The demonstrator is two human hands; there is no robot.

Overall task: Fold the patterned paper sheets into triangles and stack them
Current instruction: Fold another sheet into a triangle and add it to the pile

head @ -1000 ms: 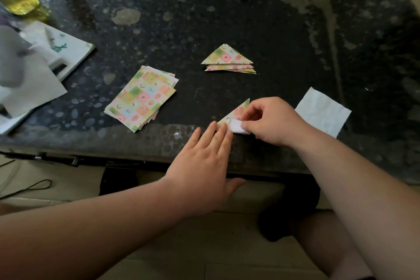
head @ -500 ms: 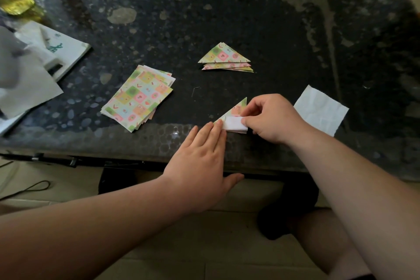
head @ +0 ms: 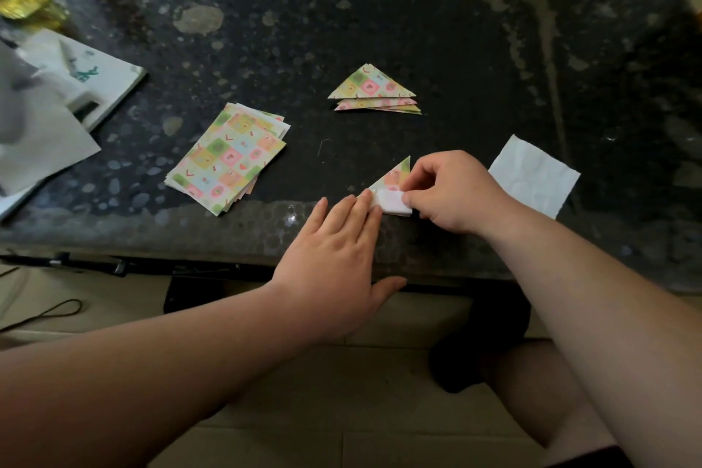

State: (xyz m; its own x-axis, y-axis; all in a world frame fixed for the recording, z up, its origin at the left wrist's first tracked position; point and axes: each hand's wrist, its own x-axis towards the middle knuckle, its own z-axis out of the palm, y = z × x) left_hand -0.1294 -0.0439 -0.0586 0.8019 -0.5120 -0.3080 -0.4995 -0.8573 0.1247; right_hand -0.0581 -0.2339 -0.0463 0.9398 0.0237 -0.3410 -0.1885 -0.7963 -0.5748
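right grip (head: 452, 194) pinches folded sheet (head: 394, 177) — left grip (head: 334, 239) presses | booklet (head: 112, 82) print unreadable

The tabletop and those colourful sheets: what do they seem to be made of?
The tabletop looks like dark polished stone, or a stone imitation: pale flecks, and glare along the near edge. The stack of sheets looks like thin matte paper, printed with pastel squares; the sheet being folded shows a plain white back, and the folded triangles hold sharp creases.

glossy speckled table (head: 380, 23); matt paper sheets (head: 228, 160)
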